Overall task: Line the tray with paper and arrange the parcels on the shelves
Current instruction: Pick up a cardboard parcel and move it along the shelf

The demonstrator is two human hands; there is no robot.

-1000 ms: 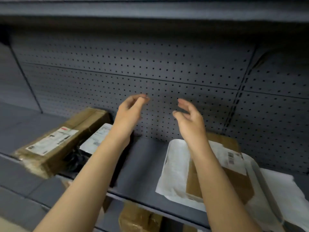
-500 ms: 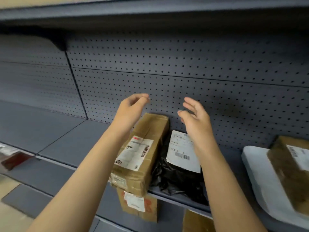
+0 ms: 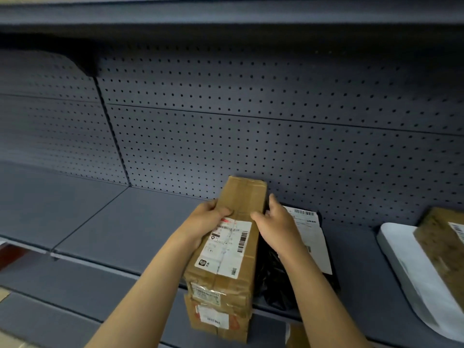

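A long brown cardboard parcel (image 3: 233, 237) with a white shipping label lies end-on on the grey shelf (image 3: 140, 229), its near end overhanging the front edge. My left hand (image 3: 208, 219) grips its left side and my right hand (image 3: 273, 222) grips its right side, thumbs on top. Right beside it lies a black plastic parcel (image 3: 278, 280) with a white label, partly hidden by my right forearm. At the far right a white padded parcel (image 3: 401, 262) carries a second brown box (image 3: 442, 242).
A pegboard back wall (image 3: 251, 136) rises behind the shelf and an upper shelf (image 3: 226, 18) hangs overhead. Another taped brown box (image 3: 218, 320) sits on the lower shelf under the held parcel. Bare shelf surface stretches to the left.
Both hands came down from in front of the pegboard and closed on the sides of the long brown parcel. The view has shifted slightly left and nearer.
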